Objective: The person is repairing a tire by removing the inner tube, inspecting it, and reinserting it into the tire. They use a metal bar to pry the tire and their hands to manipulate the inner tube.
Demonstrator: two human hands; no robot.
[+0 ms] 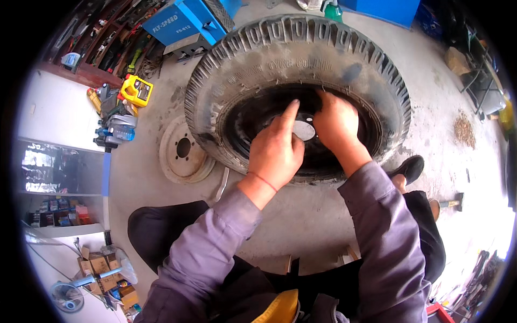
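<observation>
A large tyre [269, 67] with deep tread blocks leans before me, its dusty sidewall facing up toward me. Inside it sits a black wheel rim [245, 124] with a round centre hole, through which the pale floor shows. My left hand [276, 153] is over the near left part of the rim, index finger stretched out and the other fingers curled, holding nothing visible. On the right, my right hand [337, 123] reaches across the rim, its index fingertip at the far inner edge of the tyre. Its lower fingers are bent and partly hidden; no object shows in it.
A dusty cream wheel rim [171, 164] lies left of the tyre, with a metal bar [222, 185] nearby. A blue machine [186, 24] and a yellow jug [136, 90] stand farther left. A hammer [451, 203] lies right of my foot [412, 169].
</observation>
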